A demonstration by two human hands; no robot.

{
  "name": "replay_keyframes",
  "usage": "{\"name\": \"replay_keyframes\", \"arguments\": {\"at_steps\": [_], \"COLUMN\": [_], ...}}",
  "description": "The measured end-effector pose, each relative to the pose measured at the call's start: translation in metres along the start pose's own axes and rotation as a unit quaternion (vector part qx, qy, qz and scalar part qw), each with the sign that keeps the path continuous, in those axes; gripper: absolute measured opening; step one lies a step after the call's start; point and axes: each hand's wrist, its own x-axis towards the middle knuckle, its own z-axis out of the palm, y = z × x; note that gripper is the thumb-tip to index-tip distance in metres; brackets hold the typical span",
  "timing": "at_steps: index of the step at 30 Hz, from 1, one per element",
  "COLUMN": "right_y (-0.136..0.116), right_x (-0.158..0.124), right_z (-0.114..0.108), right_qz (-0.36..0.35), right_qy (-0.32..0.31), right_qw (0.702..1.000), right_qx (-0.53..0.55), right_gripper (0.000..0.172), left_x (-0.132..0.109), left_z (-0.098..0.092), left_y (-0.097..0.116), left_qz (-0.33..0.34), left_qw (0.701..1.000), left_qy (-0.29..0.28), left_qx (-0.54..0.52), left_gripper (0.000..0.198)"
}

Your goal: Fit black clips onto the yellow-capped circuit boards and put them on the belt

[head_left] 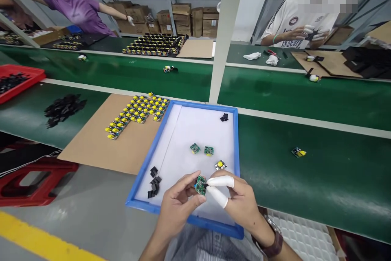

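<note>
Between thumb and fingers, my left hand [180,202] holds a small green circuit board [200,185] over the near part of a blue-rimmed tray [236,139]. My right hand [236,200], with white finger cots on thumb and forefinger, pinches a small dark piece [205,186] at the board's right edge; its exact shape is mostly hidden. Just beyond my hands lie two green boards [195,148], component side down, and another board [220,165] with its yellow part facing up. Black plastic pieces [155,185] sit along the tray's left side, with a few more black pieces [224,117] in the far right corner.
Rows of boards with yellow parts [140,108] stand on cardboard [91,143] to the left. Beyond are a pile of black pieces [64,109] and a red bin [23,80]. A single board [298,152] lies at right. Two people work across the green conveyor [189,84], behind a metal post [224,37].
</note>
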Motion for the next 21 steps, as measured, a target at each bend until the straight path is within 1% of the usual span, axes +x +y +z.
{"name": "replay_keyframes", "arguments": {"at_steps": [5,12,16,21], "right_y": [0.001,0.003,0.003,-0.003], "right_x": [-0.004,-0.008,-0.011,-0.012], "right_z": [-0.002,-0.004,-0.007,-0.013], "right_qz": [-0.009,0.003,0.0,0.031], "right_qy": [0.013,0.005,-0.031,-0.07], "right_qw": [1.0,1.0,0.999,0.997], "right_qx": [0.005,0.011,-0.015,-0.033], "right_gripper": [0.039,0.038,0.032,0.032], "left_x": [0.003,0.003,0.002,0.001], "left_z": [0.001,0.003,0.004,0.005], "left_y": [0.002,0.004,0.005,0.007], "left_qz": [0.015,0.015,0.011,-0.007], "left_qw": [0.999,0.998,0.998,0.998], "left_qy": [-0.016,-0.024,-0.025,-0.034], "left_qx": [0.031,0.049,0.057,0.061], "left_gripper": [0.048,0.047,0.047,0.046]}}
